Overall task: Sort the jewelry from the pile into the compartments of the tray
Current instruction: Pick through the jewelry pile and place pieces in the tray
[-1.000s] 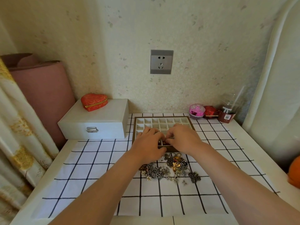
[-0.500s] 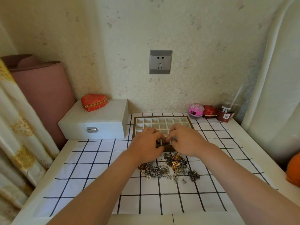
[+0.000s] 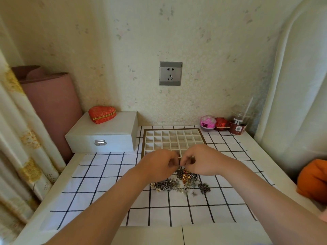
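Head view: checked cloth (image 3: 106, 183), table (image 3: 150, 235), wallpaper (image 3: 141, 41), socket (image 3: 170, 73); left hand (image 3: 157, 165), right hand (image 3: 205, 160) fingertips together, grasp unclear

left hand (image 3: 159, 165) and right hand (image 3: 203, 161) have drawn back off the tray's (image 3: 143, 138) near row, now just above the pile (image 3: 169, 184).

1. The left hand (image 3: 159, 164) is being shown bare, with its back and knuckles being presented to the head camera.
2. The right hand (image 3: 203, 160) is likewise being shown bare, with its back and knuckles being seen.
3. The left forearm (image 3: 106, 209) is being shown unsleeved as far as the lower frame edge and is being narrowed towards the wrist.
4. The right forearm (image 3: 265, 200) is being shown unsleeved in the same manner.
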Motion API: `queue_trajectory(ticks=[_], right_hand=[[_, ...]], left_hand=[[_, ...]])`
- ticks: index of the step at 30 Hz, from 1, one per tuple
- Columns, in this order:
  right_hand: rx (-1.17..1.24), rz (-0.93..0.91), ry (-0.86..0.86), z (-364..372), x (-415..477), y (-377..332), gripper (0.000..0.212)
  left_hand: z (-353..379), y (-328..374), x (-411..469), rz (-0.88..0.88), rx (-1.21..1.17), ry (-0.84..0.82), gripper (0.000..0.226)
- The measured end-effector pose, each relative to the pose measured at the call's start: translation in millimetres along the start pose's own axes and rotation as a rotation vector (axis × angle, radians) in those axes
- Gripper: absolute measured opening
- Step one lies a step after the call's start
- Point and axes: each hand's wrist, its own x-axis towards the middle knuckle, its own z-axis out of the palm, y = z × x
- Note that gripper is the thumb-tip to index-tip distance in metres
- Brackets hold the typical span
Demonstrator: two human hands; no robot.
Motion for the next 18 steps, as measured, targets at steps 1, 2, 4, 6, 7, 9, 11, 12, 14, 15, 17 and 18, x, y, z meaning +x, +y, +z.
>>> queue_trajectory(ticks=[1,2,4,6,7,9,11,12,14,15,17,18], right_hand=[[-0.003,0.009,-0.041,1.2,-3.1,1.1,0.022],[-0.015,0.013,-0.063,3.0,-5.2,2.3,0.022],[-0.049,0.005,-0.057,7.6,-7.0,4.3,0.018],[-0.067,-0.020,-0.026,11.8,-7.8,4.9,0.010],[-0.057,-0.029,-0.012,13.7,-8.4,4.9,0.006],[-0.005,-0.023,0.001,15.5,-9.2,6.2,0.001],[0.051,-0.002,0.012,13.6,-9.4,7.3,0.003],[0.084,0.014,0.015,11.6,-9.4,7.8,0.005],[0.163,0.040,0.018,7.1,-10.1,7.7,0.011],[0.209,0.052,0.013,4.6,-11.1,6.4,0.012],[0.325,0.069,-0.002,0.6,-13.0,4.3,0.011],[0.384,0.076,0.000,-1.1,-13.3,3.4,0.010]], left_hand=[[0.7,2.6,-1.6,-0.006,0.017,-0.038,0.014],[1.4,4.6,-3.3,-0.014,0.034,-0.073,0.015],[2.3,7.7,-5.4,-0.023,0.060,-0.123,0.018],[2.2,9.5,-6.1,-0.028,0.073,-0.154,0.021],[2.1,9.6,-6.1,-0.033,0.068,-0.168,0.023],[1.6,9.1,-5.2,-0.049,0.016,-0.189,0.025],[0.9,8.6,-4.5,-0.073,-0.102,-0.184,0.025],[0.2,8.5,-3.7,-0.086,-0.175,-0.165,0.024],[-2.0,9.5,-0.9,-0.112,-0.322,-0.104,0.020],[-3.5,10.6,0.6,-0.127,-0.387,-0.076,0.017],[-6.2,13.5,3.3,-0.165,-0.481,-0.041,0.011],[-7.1,15.1,4.6,-0.184,-0.523,-0.027,0.009]])
